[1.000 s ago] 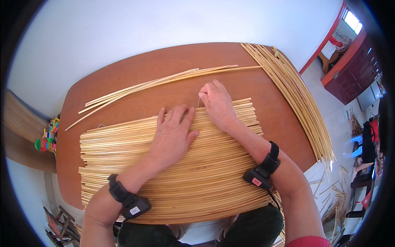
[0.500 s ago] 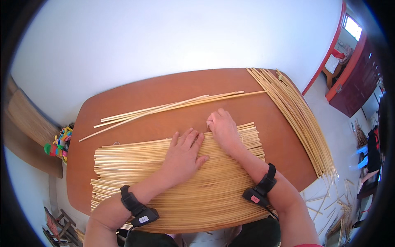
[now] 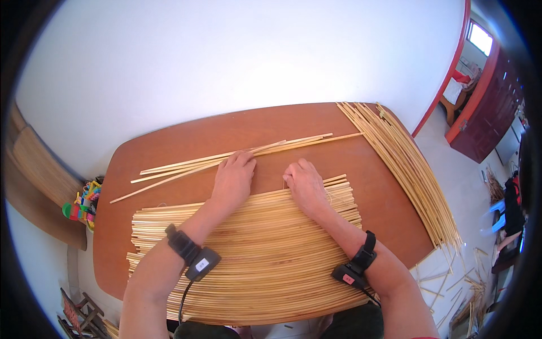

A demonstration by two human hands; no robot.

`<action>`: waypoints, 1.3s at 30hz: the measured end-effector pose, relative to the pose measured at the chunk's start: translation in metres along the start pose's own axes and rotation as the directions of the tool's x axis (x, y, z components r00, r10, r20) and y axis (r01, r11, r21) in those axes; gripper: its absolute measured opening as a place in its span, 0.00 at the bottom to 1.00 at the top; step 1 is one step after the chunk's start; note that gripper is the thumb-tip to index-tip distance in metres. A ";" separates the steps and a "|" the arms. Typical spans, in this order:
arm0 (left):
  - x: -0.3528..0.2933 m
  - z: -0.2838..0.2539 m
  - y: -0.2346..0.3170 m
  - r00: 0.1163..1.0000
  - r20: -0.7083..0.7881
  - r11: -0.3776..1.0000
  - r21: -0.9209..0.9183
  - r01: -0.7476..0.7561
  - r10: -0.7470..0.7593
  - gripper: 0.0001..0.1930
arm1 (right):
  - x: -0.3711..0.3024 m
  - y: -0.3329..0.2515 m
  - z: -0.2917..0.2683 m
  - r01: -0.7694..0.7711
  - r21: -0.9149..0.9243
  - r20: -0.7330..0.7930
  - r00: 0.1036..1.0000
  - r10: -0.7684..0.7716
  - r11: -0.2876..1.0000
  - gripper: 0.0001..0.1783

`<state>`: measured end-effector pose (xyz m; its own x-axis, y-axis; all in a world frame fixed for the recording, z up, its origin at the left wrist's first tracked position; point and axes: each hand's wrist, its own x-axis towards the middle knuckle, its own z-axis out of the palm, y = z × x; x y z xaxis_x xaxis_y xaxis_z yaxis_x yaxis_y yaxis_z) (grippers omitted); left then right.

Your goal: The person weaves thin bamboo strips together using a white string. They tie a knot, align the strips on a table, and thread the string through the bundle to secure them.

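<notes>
A mat of straight, straw-coloured reed stalks (image 3: 271,248) lies across the near side of the table, its stalks running left to right. Beyond its far edge are several loose reed stalks (image 3: 180,170). My left hand (image 3: 234,178) reaches over the mat to them, fingers curled down onto the nearest stalk; the fingertips are partly hidden. My right hand (image 3: 306,183) is at the mat's far edge, right of the middle, thumb and forefinger pinching a thin thread (image 3: 284,184). More pale thread (image 3: 330,195) shows beside that wrist.
A brown table (image 3: 144,150) carries everything. A long bundle of stalks (image 3: 403,169) lies along its right side. Behind stands a white wall (image 3: 243,56). Colourful plastic toys (image 3: 84,204) sit beyond the left edge. Stalk scraps (image 3: 446,285) litter the floor at right.
My left hand has left the mat's surface and moved forward onto the loose stalks. My right hand keeps its pinch at the far edge. The view has shifted slightly.
</notes>
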<state>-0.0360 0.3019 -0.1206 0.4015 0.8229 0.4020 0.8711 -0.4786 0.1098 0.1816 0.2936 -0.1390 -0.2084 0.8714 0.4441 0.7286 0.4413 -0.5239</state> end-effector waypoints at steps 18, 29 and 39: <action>-0.020 -0.001 -0.015 0.975 -0.219 0.999 -0.024 0.036 -0.041 0.07 | 0.001 0.003 0.000 -0.004 -0.016 0.035 0.999 0.005 1.000 0.05; -0.047 -0.036 -0.064 0.993 -0.071 0.995 0.026 0.093 -0.091 0.06 | 0.000 0.002 -0.001 -0.004 0.013 0.012 1.000 0.004 1.000 0.04; -0.011 -0.031 -0.037 0.989 -0.074 0.982 -0.152 0.114 -0.126 0.07 | -0.001 0.001 -0.001 0.017 -0.029 -0.002 1.000 -0.017 0.999 0.05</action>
<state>-0.0812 0.3006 -0.1007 0.2663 0.8520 0.4507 0.8580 -0.4226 0.2919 0.1835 0.2933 -0.1389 -0.2197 0.8634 0.4541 0.7438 0.4495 -0.4947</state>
